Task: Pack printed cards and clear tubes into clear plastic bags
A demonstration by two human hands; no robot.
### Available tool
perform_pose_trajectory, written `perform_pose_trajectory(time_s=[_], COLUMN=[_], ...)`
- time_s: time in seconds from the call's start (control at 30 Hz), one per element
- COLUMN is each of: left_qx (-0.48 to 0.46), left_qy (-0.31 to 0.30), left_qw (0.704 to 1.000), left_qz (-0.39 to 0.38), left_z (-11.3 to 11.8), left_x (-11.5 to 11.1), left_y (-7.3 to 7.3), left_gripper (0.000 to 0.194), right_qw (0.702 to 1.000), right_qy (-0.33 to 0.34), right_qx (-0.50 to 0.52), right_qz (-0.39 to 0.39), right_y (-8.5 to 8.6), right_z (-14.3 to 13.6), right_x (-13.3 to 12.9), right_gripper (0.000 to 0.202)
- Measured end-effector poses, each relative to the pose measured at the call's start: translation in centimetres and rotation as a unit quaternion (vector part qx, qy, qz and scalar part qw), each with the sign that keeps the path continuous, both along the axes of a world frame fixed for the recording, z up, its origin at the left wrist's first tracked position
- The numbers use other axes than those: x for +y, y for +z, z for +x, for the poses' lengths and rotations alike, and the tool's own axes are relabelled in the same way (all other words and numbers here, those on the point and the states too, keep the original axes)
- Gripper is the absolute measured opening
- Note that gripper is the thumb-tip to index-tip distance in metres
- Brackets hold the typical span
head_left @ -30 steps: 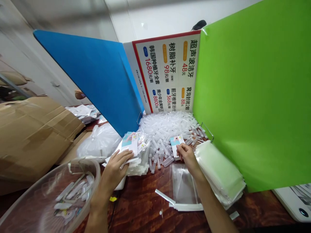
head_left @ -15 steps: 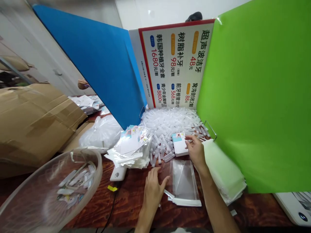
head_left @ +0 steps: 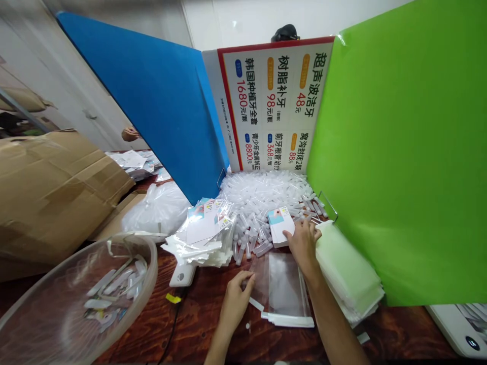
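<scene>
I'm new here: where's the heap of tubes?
In the head view, the heap of tubes lies near centre, between the blue board and green board, beyond the right hand.

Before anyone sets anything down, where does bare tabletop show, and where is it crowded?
Bare wood shows between the black cable and the left hand, in front of the clear plastic bags, and between the frosted bag stack and the white device. Behind is crowded: loose tubes, a card pile at left, and a small card stack at the right hand.

On our brown wooden table [head_left: 198, 306] we see 1 heap of translucent tubes [head_left: 262, 195], clear bags [head_left: 285, 284], 1 stack of pale sleeves [head_left: 348, 274] and 1 white device [head_left: 181, 277].
</scene>
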State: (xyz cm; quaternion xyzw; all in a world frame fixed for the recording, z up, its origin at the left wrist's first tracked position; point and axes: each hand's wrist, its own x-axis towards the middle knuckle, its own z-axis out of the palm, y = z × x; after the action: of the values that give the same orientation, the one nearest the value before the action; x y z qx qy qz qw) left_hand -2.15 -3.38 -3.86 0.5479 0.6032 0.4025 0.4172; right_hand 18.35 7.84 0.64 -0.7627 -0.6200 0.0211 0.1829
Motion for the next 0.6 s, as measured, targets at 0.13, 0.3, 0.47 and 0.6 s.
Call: perform_pose_trajectory(time_s=[0.13,0.3,0.47,0.6], left_qx=[-0.104,-0.366,-0.555,-0.540], left_qy=[0.066,0.187,0.237,0.230], left_qw=[0.992,0.908,0.790,0.801], left_qz=[-0.019,-0.078,-0.106,-0.116], left_z=[0.2,0.7,1.4,2.3], left_x=[0.0,0.9,2.4,2.7], left_y=[0.4,1.8,3.2,3.5], left_gripper=[0.025,0.029,0.026,0.025], right_qw=[0.984,0.950,0.886,0.842], right_qy=[0.008,0.076,0.276,0.268], right_qx=[0.157,0.289,0.364,0.454], right_qz=[0.080,0.094,-0.085,-0.111], right_y=[-0.2,0.6,1.4,0.9], right_z=[0.5,2.1,4.0,4.5], right_x=[0.1,-1.7,-5.3,-7.1], right_gripper=[0.023,0.028,0.020,0.020])
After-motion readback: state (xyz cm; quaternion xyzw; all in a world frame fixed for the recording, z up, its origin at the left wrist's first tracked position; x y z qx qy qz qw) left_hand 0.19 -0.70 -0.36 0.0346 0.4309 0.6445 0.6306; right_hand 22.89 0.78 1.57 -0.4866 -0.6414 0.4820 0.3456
